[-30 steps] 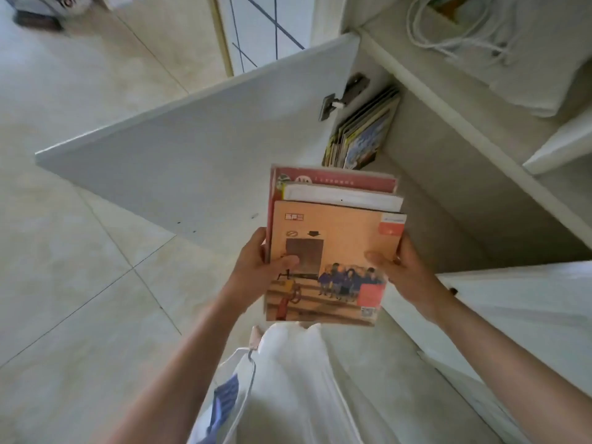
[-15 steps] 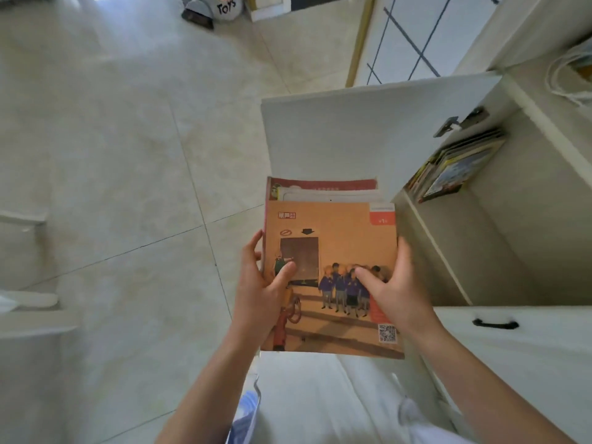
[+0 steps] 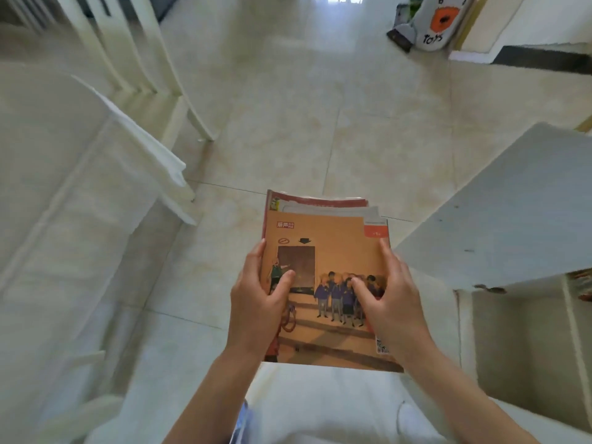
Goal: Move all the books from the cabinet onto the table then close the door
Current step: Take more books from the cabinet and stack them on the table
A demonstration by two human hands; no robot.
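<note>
Carry step — left hand & right hand both grip the stack of books in mid-air, above floor. Table at left; next — swing over, set down near its edge.

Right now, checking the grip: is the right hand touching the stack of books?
Touching. The head view shows the right hand gripping the stack of books, thumb on the cover.
</note>
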